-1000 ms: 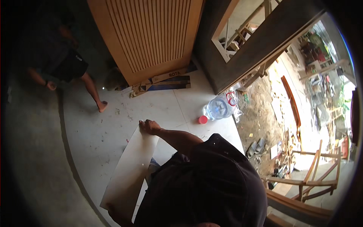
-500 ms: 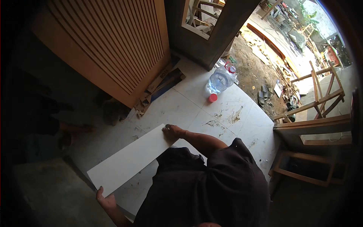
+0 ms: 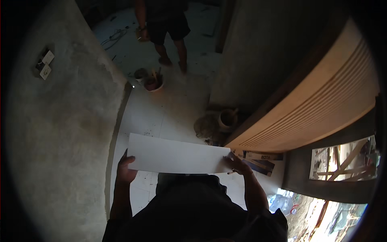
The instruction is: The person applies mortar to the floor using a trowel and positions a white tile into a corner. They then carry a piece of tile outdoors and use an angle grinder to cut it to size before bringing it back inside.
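Observation:
I hold a long, flat white tile strip (image 3: 177,155) level in front of my body, over the floor. My left hand (image 3: 126,171) grips its left end, the thumb lying on the upper face and the other fingers partly hidden. A dark pointed shape shows beside that hand, too dim to make out. At the opposite end my right hand (image 3: 238,164) is closed round the short edge.
A grey plastered wall (image 3: 72,121) with a socket box (image 3: 45,64) runs along the left. Ahead are buckets (image 3: 154,84) and a standing person (image 3: 167,30). To the right are a leaning slatted door (image 3: 306,97), flat cartons (image 3: 262,165), a pot (image 3: 228,119) and a water bottle (image 3: 282,203).
My view has swung left, from the bright doorway to the dim passage. The tile strip has turned with me and now lies crosswise, both hands still on its ends.

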